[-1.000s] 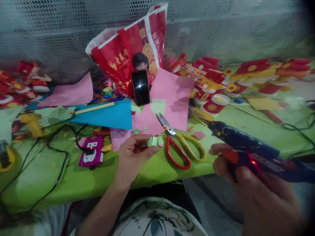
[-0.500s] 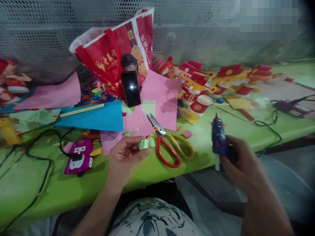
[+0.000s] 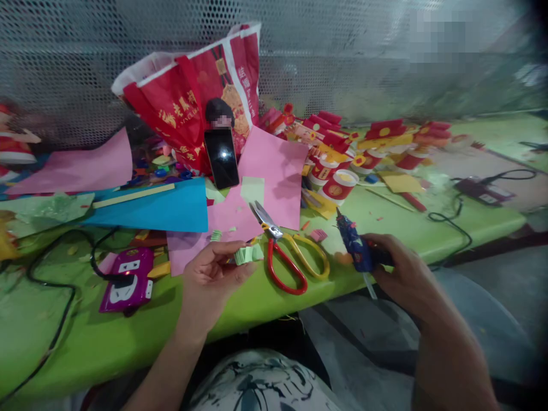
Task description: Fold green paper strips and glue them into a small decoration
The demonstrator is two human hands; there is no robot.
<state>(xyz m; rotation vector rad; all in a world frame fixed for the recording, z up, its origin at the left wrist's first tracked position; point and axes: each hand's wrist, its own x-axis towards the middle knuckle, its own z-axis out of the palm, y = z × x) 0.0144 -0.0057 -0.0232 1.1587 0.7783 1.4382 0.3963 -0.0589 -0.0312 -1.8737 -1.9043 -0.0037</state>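
Observation:
Between thumb and fingers, my left hand [image 3: 216,274] pinches a folded strip of light green paper [image 3: 248,254] above the table's front edge. My right hand [image 3: 396,265] is wrapped around the handle of a dark blue glue gun [image 3: 356,242], its nozzle tilted up and left, a clear glue stick poking out at its back end. Scissors [image 3: 278,240] with one red and one yellow handle lie between my hands, blades partly apart. Under them and behind spreads pink paper [image 3: 280,165], with a small green sheet [image 3: 252,189] on it.
A purple power socket [image 3: 128,279] with a black cord sits at left, near blue paper [image 3: 171,208]. A phone [image 3: 221,160] leans on a red bag [image 3: 184,108]. Several decorated paper cups [image 3: 340,185] stand at back right, and another purple socket [image 3: 483,191] lies farther right.
My right hand has moved the glue gun left, tilting its nozzle from upright toward the left. My left hand keeps its pinch on the green paper. The whole view has shifted slightly.

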